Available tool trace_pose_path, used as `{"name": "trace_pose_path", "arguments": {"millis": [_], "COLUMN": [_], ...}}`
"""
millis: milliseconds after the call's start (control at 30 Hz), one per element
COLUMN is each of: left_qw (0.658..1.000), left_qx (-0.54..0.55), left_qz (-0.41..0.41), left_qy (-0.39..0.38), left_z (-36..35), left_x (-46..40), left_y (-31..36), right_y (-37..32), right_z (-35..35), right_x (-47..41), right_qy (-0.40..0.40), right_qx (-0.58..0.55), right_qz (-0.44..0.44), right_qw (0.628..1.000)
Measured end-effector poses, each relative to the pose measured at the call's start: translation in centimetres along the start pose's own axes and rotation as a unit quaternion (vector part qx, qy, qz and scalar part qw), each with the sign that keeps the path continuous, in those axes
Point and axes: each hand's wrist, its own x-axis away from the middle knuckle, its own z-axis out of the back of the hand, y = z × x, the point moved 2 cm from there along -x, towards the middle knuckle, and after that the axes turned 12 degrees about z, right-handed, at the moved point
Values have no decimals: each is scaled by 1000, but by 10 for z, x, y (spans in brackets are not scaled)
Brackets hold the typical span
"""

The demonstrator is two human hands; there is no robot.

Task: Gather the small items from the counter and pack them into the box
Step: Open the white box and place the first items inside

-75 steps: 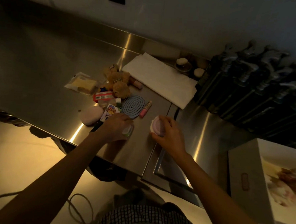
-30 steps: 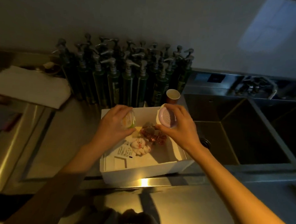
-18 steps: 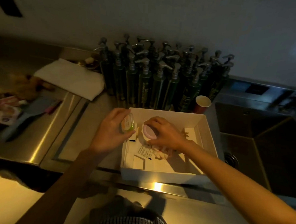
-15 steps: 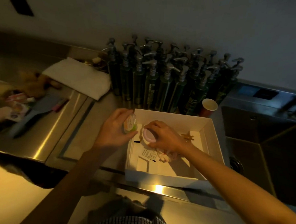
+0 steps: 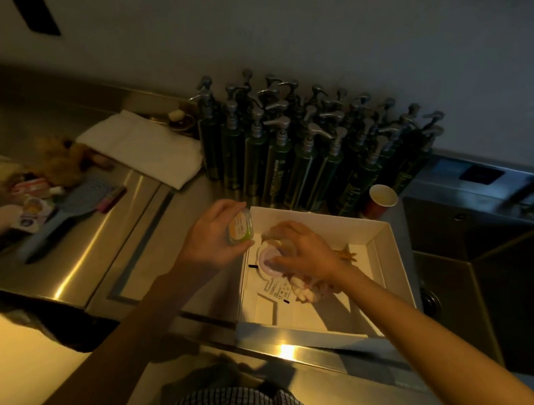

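Observation:
The white box (image 5: 393, 255) stands open on the steel counter in front of me. My left hand (image 5: 214, 240) grips a small green and orange container (image 5: 241, 229) just over the box's left rim. My right hand (image 5: 306, 254) is inside the box with loose, spread fingers over a round pink case (image 5: 265, 261) lying on the box floor; the thumb touches its edge. A printed card (image 5: 278, 291), a pale soft item (image 5: 304, 292) and an orange star-shaped piece (image 5: 348, 256) also lie in the box. On the counter to the left are a blue hairbrush (image 5: 83, 199), a pink tube (image 5: 109, 200), a brown plush (image 5: 63, 160) and packets (image 5: 33, 211).
Several dark pump bottles (image 5: 292, 160) crowd the wall behind the box, with a paper cup (image 5: 380, 200) beside them. A folded white towel (image 5: 141, 149) lies at the back left. A deep sink (image 5: 479, 260) opens to the right of the box.
I turned from the item pile to the box. My right hand lowered the pink case to the box floor and loosened its fingers. My left hand still holds the small container at the rim.

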Motion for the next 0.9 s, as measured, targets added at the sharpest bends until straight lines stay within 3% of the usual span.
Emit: {"name": "trace_pose_path", "arguments": {"millis": [267,400,667,900], "left_qw": [991,971,903,870], "left_qx": [-22,-100,-278,-323], "left_qz": [-84,-150,-199,-216], "left_qy": [-98,-155,-259,-304], "left_z": [-29,-59,-106,-115], "left_x": [-26,-35,-44,-46], "left_y": [31,37,33,26], "right_y": [-19,-31,-48,-54], "right_z": [75,85,54,35], "right_x": [38,71,107,109], "right_qy": [217,291,323,331], "right_qx": [20,16,-8,-18], "right_qz": [-59,-113,-199,-223], "right_qw": [974,950,925,917]}}
